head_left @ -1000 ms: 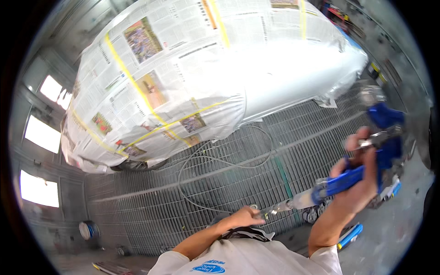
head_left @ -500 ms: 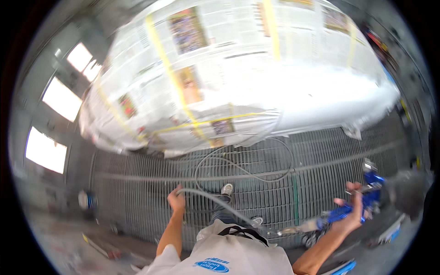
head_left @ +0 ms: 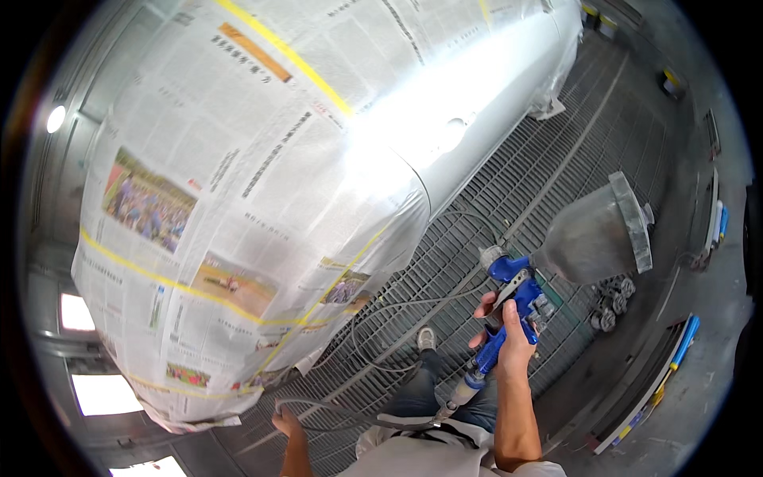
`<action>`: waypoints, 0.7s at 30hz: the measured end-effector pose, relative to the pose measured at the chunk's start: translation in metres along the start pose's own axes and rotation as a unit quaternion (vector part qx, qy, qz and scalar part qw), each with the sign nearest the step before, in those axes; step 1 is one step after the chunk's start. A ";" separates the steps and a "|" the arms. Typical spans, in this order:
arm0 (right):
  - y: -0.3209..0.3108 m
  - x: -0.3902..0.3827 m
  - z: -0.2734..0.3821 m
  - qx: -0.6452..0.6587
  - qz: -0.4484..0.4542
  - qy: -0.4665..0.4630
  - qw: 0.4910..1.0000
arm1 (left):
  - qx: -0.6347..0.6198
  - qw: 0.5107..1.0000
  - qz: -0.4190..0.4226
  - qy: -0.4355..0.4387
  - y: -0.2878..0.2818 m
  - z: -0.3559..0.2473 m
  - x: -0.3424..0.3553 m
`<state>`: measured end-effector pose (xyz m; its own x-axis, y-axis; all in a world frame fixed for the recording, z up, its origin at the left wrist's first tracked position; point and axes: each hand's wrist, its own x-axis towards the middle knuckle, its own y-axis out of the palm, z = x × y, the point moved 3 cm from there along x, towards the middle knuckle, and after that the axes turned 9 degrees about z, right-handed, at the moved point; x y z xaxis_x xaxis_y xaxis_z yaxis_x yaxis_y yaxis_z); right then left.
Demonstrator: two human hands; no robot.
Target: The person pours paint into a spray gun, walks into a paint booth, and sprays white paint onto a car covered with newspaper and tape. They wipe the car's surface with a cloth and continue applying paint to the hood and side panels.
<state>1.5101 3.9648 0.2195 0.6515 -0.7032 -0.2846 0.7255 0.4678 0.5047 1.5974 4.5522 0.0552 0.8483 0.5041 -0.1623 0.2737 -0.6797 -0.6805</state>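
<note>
My right hand [head_left: 515, 338] is wrapped round the handle of a blue spray gun [head_left: 509, 298], fingers at its trigger. On top of the gun sits a large, cloudy paint cup [head_left: 592, 234], tilted to the right. From the gun's lower end a grey air hose [head_left: 342, 425] runs left to my left hand [head_left: 288, 420], which is closed on it at the lower left. Ahead stands a car body covered in newspaper [head_left: 230, 199] and yellow masking tape [head_left: 306, 75]. Its exposed silvery-white panel [head_left: 477, 119] shines under bright light, and the gun's nozzle is apart from it.
Slack hose loops over the metal floor grating [head_left: 588, 127] near my shoe [head_left: 427, 339]. Along the right wall are a ledge with a blue tool [head_left: 685, 342] and crumpled grey lumps [head_left: 612, 302]. Small tins [head_left: 671, 82] stand at the far right. Bright windows [head_left: 103, 393] line the left.
My view has turned and come closer to the car. The spray gun has moved from the far right to nearer the panel, its cup now in clear sight. Both hands keep their holds.
</note>
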 end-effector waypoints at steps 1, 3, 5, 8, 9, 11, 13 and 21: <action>0.002 0.007 -0.012 0.000 -0.001 0.001 1.000 | 0.017 1.000 0.005 0.010 -0.010 0.007 0.005; 0.004 0.025 -0.037 0.010 -0.006 0.013 1.000 | 0.046 0.999 0.005 0.025 -0.030 0.012 0.004; -0.004 0.056 -0.051 0.010 -0.076 -0.017 0.997 | 0.074 0.997 0.010 0.033 -0.019 -0.003 0.016; -0.002 0.085 -0.077 0.028 -0.092 -0.024 0.995 | 0.098 0.995 -0.001 -0.011 -0.016 -0.006 0.032; 0.001 0.092 -0.085 0.036 -0.083 -0.020 0.996 | 0.068 0.997 -0.010 -0.027 -0.020 -0.003 0.029; 0.013 0.098 -0.091 0.078 -0.032 -0.024 0.996 | 0.038 0.996 -0.041 -0.065 -0.013 -0.034 0.014; 0.032 0.102 -0.090 0.155 0.064 0.013 0.986 | 0.038 0.996 -0.055 -0.064 -0.037 -0.002 0.039; 0.031 0.127 -0.108 0.175 0.115 0.033 0.977 | 0.045 0.995 -0.057 -0.069 -0.035 0.026 0.042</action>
<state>1.6395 3.9479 0.1105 0.8101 -0.5589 -0.1772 0.4449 0.3891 0.8067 1.6113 4.6109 0.0543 0.7426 0.6471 -0.1728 0.3175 -0.5673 -0.7598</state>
